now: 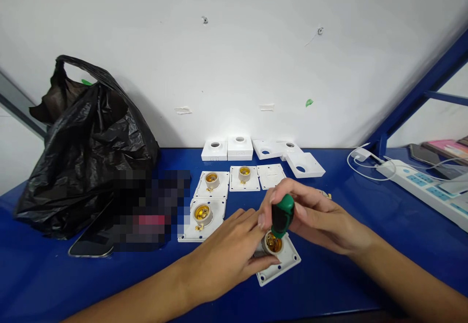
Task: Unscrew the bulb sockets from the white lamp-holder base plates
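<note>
My right hand (310,213) is closed around the green and black handle of a screwdriver (282,215), which points down into a brass-lined lamp socket (273,243). The screwdriver's tip is hidden inside that socket. The socket sits on a square white base plate (288,262) lying on the blue table. My left hand (234,252) grips this lamp holder from the left, thumb in front of the socket and fingers behind it. Just left of my left hand lies another lamp holder base (202,216), with two more, a left one (211,182) and a right one (244,176), behind.
White covers with round holes (240,148) line the wall. A flat white plate (270,176) lies before them. A black plastic bag (91,152) and a phone (91,245) are at left. On the right are a power strip (424,186), cables and a blue frame post (420,89).
</note>
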Tool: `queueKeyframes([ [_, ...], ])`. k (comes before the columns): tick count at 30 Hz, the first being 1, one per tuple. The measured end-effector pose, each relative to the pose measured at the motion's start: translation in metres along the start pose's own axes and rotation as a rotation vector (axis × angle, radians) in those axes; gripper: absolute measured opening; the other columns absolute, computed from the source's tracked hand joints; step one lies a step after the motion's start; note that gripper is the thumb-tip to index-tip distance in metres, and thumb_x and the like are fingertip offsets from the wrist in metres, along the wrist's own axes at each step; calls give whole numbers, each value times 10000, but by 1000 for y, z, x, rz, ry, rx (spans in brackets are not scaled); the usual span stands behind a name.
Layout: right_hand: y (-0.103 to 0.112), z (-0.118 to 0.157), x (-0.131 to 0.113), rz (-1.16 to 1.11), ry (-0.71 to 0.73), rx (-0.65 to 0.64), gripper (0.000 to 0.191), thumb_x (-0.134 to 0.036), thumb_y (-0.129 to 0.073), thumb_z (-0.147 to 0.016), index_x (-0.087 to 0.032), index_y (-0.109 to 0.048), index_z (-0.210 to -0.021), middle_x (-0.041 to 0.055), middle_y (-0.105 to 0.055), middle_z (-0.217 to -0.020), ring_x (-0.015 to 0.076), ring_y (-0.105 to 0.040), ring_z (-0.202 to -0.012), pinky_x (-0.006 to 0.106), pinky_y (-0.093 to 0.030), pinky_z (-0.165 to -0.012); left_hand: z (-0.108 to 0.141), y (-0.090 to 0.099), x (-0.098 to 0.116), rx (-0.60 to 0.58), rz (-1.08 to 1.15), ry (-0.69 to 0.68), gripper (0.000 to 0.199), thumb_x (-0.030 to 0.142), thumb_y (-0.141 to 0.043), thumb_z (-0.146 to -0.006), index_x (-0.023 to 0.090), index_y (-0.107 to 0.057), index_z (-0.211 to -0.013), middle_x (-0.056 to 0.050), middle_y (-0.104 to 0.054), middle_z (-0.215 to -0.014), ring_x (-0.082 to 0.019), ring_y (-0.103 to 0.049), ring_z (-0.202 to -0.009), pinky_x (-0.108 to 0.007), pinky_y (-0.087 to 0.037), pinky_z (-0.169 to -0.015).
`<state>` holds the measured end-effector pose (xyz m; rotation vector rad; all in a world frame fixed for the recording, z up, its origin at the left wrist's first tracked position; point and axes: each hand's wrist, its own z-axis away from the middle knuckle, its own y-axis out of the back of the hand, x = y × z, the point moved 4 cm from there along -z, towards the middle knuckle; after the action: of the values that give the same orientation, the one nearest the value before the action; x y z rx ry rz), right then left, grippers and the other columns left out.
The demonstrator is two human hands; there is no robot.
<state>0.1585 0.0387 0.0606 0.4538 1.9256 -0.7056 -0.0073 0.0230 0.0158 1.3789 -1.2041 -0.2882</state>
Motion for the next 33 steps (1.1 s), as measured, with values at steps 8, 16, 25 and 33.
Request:
queueKeyframes([
  [8, -1, 2, 7, -37, 49, 46, 213, -241, -792, -1015, -324, -759, -1208, 2, -688, -1065, 111, -650, -954, 234, -549, -862, 0, 3, 3, 61, 9, -60, 355, 302, -827, -1023, 226, -581, -1268, -44, -701, -1154, -274, -695, -1020, -421, -587, -889],
  [16, 8, -1, 12, -184, 48, 192, 210, -267, -796, -1019, -316, -761, -1220, -11, -688, -1069, 101, -670, -977, 229, -535, -931, -1, 2, 5, 4, -4, -38, 226, 310, -784, -1051, 192, -615, -1143, -53, -659, -1100, -272, -653, -982, -428, -565, -852],
  [25, 2, -2, 7, 19, 84, 139, 236, -257, -772, -1039, -348, -741, -1255, -18, -715, -1085, 96, -674, -979, 219, -552, -883, -1, 1, 1, 6, 22, -36, 250, 317, -779, -1057, 213, -599, -1197, -63, -690, -1174, -293, -676, -1061, -455, -576, -929],
  [33, -12, 9, -6, 1078, 551, 243, 498, -155, -707, -1017, -264, -554, -1478, 37, -722, -1067, 185, -683, -903, 350, -576, -803, 0, 4, 5, 20, -51, -37, 223, 328, -775, -1054, 218, -605, -1146, -54, -700, -1120, -278, -693, -1004, -433, -579, -902],
])
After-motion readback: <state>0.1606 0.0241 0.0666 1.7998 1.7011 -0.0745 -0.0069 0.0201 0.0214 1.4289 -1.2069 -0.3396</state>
